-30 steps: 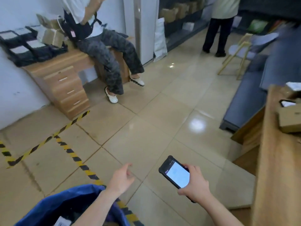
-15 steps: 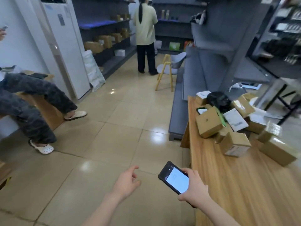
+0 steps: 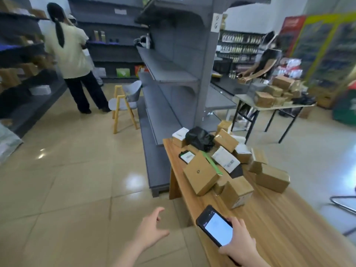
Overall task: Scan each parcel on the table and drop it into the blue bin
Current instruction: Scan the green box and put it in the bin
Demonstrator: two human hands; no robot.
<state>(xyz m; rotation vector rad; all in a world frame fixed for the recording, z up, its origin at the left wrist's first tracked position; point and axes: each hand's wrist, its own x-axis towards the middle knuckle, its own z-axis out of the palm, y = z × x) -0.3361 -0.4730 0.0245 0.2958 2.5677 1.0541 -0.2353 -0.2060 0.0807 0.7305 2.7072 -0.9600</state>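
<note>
Head view: left hand (image 3: pixel 152 228) hangs over the floor just left of the table (image 3: pixel 279 228), palm down, fingers loosely spread w/ thumb out, holding nothing; its forearm enters from the bottom edge. Right hand (image 3: pixel 240 245) grips a phone (image 3: pixel 215 226) over the table's near end, fingers curled round its right side, lit screen up. The screen text is too blurred to read, the phone's lower end is hidden by the hand, and the wrist is cut off by the frame. Farther along the table, the parcels (image 3: pixel 237 193) sit in a loose pile: brown boxes, some tilted and touching, plus a black bag (image 3: pixel 199 138) at the far end. A 2nd phone (image 3: pixel 186 156) lies flat on the table, partly hidden behind a big tilted box (image 3: pixel 200 174). Beyond: grey shelving (image 3: pixel 169 74), a chair (image 3: pixel 125 101), and a person (image 3: pixel 71 54) w/ back turned. Far right, another table (image 3: pixel 269 106) w/ boxes is too blurred for detail.
</note>
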